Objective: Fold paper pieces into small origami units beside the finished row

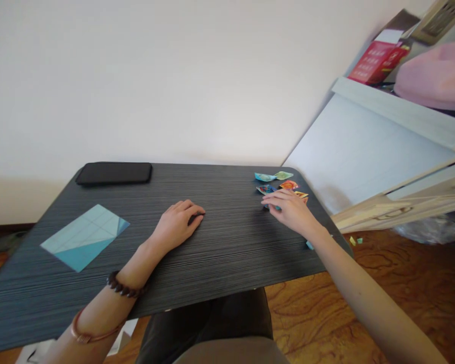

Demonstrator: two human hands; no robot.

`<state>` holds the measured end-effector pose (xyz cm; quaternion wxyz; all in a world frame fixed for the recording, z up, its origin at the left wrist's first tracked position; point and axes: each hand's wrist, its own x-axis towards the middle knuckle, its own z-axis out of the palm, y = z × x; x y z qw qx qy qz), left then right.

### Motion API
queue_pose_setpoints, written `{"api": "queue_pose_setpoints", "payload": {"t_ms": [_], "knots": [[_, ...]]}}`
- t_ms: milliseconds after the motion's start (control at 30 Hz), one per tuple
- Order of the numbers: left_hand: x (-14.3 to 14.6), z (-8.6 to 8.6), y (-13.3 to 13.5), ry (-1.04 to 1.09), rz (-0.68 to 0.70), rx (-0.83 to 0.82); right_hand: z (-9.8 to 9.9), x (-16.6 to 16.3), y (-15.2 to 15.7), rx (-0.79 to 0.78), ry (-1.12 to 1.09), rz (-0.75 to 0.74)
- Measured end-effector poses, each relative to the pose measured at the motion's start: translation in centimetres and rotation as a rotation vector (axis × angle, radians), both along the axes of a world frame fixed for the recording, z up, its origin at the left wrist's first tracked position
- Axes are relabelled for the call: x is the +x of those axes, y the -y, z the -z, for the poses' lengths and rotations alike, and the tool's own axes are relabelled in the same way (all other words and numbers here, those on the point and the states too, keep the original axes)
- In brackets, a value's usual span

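Observation:
My left hand [177,222] rests on the dark table, holding nothing, its fingers loosely bent and the thumb a little apart. At the table's right side my right hand [290,208] has its fingers and thumb around a small blue folded paper [277,207], which they mostly cover. Close by lie more small folded papers: a dark blue patterned one [265,189], an orange one [289,185], a light blue one [264,177] and a pale green one [284,175]. A yellow-orange piece [302,195] shows partly behind the right hand. Left of my left hand lies a creased light blue paper sheet [87,233].
A black phone-like slab [114,173] lies at the table's [212,263] back left, near the wall. A small blue scrap [310,245] is by my right wrist. A white cabinet [382,136] with a red box [379,60] and a pink bag [436,76] stands on the right.

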<state>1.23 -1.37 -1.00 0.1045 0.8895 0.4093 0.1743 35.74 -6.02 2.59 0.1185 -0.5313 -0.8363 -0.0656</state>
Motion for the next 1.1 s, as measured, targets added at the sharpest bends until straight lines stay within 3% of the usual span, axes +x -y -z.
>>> {"api": "queue_pose_setpoints", "payload": {"t_ms": [167,233,400,500,600,767,867,933,1100], "knots": [[-0.5,-0.5,1.9,-0.061,-0.042,0.042,1.9,-5.7,-0.4,-0.039,-0.154,-0.106],[-1.3,-0.8,2.9,-0.094,-0.12,0.087,2.7,-8.6,-0.3,-0.065,-0.223,-0.159],[-5.5,-0.3,4.9,-0.217,-0.543,0.222,4.0,-15.4,-0.8,-0.101,-0.363,-0.247],[-8.1,0.3,5.3,-0.284,-0.764,0.195,4.3,-17.9,-1.6,-0.099,-0.416,-0.228],[-9.0,0.4,5.3,-0.296,-0.689,0.099,4.5,-18.7,-2.1,-0.096,-0.437,-0.217],[-7.3,-0.5,5.2,-0.199,-0.56,0.092,4.5,-18.3,-1.9,-0.102,-0.445,-0.189],[-6.5,-1.3,4.8,-0.139,-0.59,0.049,4.3,-18.2,-1.7,-0.113,-0.461,-0.171],[-6.2,-1.9,4.3,-0.043,-0.629,-0.013,4.3,-18.2,-1.8,-0.125,-0.483,-0.17],[-4.9,-3.2,3.1,0.376,-0.481,-0.115,4.4,-18.1,-2.2,-0.163,-0.577,-0.152]]}}
